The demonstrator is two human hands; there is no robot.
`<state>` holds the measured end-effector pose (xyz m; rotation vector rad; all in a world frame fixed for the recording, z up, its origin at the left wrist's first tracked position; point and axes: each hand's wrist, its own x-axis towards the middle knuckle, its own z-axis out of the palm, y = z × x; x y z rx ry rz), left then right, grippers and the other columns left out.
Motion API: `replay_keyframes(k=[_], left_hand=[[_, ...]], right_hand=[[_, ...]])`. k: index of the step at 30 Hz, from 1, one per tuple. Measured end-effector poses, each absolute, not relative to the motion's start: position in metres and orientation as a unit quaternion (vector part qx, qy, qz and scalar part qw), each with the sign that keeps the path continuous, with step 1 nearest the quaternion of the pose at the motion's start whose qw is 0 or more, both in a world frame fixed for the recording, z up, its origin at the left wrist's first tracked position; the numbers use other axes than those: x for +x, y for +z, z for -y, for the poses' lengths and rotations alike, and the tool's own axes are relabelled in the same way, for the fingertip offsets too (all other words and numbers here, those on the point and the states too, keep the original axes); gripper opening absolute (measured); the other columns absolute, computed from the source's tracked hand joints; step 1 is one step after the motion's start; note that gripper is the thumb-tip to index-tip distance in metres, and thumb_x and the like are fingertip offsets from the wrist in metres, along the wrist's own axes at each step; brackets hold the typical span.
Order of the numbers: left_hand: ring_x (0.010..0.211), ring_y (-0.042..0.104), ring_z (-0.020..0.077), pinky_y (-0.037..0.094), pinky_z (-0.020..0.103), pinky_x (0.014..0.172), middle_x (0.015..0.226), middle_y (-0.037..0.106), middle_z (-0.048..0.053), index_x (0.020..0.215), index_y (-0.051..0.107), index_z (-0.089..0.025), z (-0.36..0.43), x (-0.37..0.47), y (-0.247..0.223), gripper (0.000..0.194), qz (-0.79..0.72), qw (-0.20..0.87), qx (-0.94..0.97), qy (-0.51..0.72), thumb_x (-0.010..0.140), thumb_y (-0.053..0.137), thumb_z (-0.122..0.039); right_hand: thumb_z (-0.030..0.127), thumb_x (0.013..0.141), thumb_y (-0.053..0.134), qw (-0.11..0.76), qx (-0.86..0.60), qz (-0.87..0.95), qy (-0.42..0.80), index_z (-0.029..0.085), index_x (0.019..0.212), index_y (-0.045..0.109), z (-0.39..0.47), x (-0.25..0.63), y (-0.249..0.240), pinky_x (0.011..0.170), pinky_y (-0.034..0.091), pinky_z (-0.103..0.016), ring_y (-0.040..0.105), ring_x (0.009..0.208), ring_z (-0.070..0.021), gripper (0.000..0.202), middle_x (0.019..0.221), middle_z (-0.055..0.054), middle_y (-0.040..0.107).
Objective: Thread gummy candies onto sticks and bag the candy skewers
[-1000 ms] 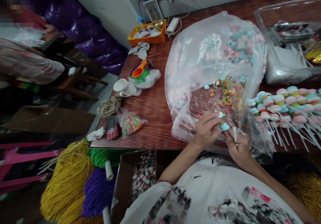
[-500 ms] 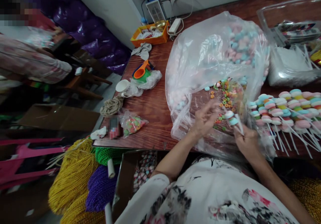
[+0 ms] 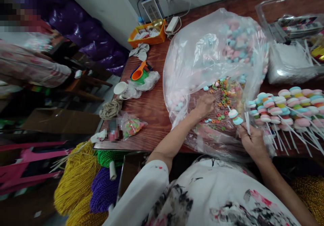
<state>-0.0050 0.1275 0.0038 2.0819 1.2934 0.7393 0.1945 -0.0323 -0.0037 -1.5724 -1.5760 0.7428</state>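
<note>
Sticks point(image 3: 247, 121) and a threaded skewer point(image 3: 233, 114) sat pinched in my right hand point(image 3: 253, 140); left of scattered rings point(image 3: 223, 102), my left hand point(image 3: 205, 106) was curled, any hold I couldn't tell.

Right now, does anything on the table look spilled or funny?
Maybe the little coloured rings: they lie scattered loose by the big plastic bag, near the left hand, not in one neat pile. I can't tell whether that's on purpose.
</note>
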Motion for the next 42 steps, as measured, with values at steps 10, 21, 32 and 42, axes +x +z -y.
replay_keyframes(k=[10, 21, 32, 42], left_hand=[[0.063, 0.070, 0.0132, 0.057, 0.025, 0.062, 0.073, 0.072, 0.001, 0.082, 0.074, -0.014, -0.047, -0.011, 0.048, 0.029, -0.394, 0.659, 0.407, 0.496, 0.067, 0.084, -0.037], [0.087, 0.070, 0.0150, 0.055, 0.029, 0.084, 0.092, 0.076, 0.005, 0.093, 0.077, -0.019, -0.024, -0.016, 0.021, 0.019, -0.403, 0.487, 0.543, 0.553, 0.075, 0.078, -0.025], [0.071, 0.064, 0.0110, 0.050, 0.023, 0.067, 0.083, 0.073, 0.001, 0.113, 0.069, -0.019, -0.028, -0.008, 0.034, 0.055, -0.389, 0.667, 0.358, 0.525, 0.064, 0.087, -0.034], [0.078, 0.062, 0.0152, 0.050, 0.028, 0.077, 0.079, 0.072, 0.004, 0.080, 0.077, -0.015, -0.022, 0.004, 0.019, 0.037, -0.414, 0.615, 0.485, 0.463, 0.075, 0.074, -0.052]], right_hand=[[0.024, 0.088, 0.051, 0.365, -0.576, 0.688, 0.250, 0.019, 0.071, 0.060, 0.036, 0.178, 0.005, 0.054, 0.033, -0.025, 0.045, 0.050, -0.0110, 0.019, 0.055, 0.004, 0.048], [0.009, 0.071, 0.043, 0.288, -0.580, 0.751, 0.125, 0.017, 0.092, 0.070, 0.047, 0.177, 0.006, 0.060, 0.043, -0.027, 0.061, 0.059, -0.0176, 0.035, 0.068, -0.003, 0.069], [0.007, 0.080, 0.043, 0.375, -0.533, 0.733, 0.192, 0.022, 0.110, 0.070, 0.044, 0.176, -0.023, 0.077, 0.056, -0.028, 0.072, 0.087, -0.0179, 0.043, 0.101, -0.003, 0.076], [0.006, 0.075, 0.043, 0.421, -0.539, 0.696, 0.219, 0.019, 0.106, 0.072, 0.050, 0.167, -0.020, 0.053, 0.047, -0.022, 0.062, 0.053, -0.0134, 0.044, 0.068, 0.001, 0.070]])
